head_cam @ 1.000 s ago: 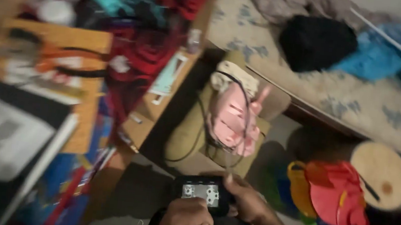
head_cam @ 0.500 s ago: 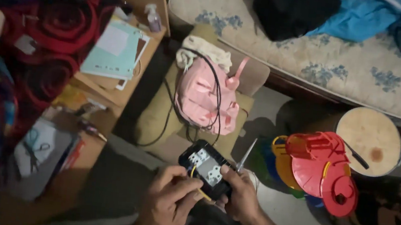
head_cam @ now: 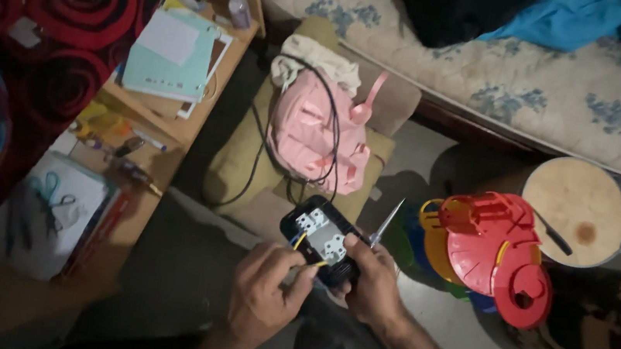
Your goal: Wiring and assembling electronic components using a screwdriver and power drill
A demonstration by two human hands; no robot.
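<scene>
The right hand [head_cam: 372, 287] clasps the black socket box [head_cam: 321, 238] and a screwdriver [head_cam: 385, 223]; the left hand [head_cam: 262, 294] pinches a yellow wire [head_cam: 300, 240] there. Best to steady the box while seating the wire.

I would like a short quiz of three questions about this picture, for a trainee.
1. True or false: the screwdriver lies on the floor.
2. The pink bag rests on: A) the bed B) a cushion C) the desk
3. Which hand pinches a yellow wire at the black socket?

Key: 1 false, the right hand holds it; 2 B; 3 the left hand.
</scene>
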